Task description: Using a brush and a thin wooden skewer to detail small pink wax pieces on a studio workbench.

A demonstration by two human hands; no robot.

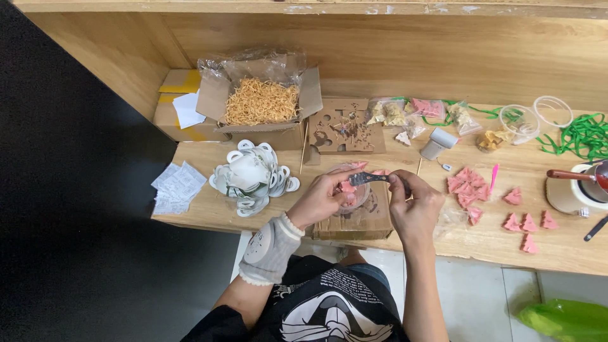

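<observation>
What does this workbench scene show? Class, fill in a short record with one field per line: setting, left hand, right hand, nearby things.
setting: wooden bench against a wooden wall, seen from above
left hand: left hand holds a small pink piece over a clear cup
right hand: right hand grips a metal tool pointed at the piece
nearby things: pink shapes, box of yellow shreds, pile of white rings, green ribbon

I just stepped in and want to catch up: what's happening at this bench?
A person works over a small cardboard box. The left hand holds a pink piece, and the right hand holds a small metal tool against it. More pink pieces lie on the wooden table.
</observation>
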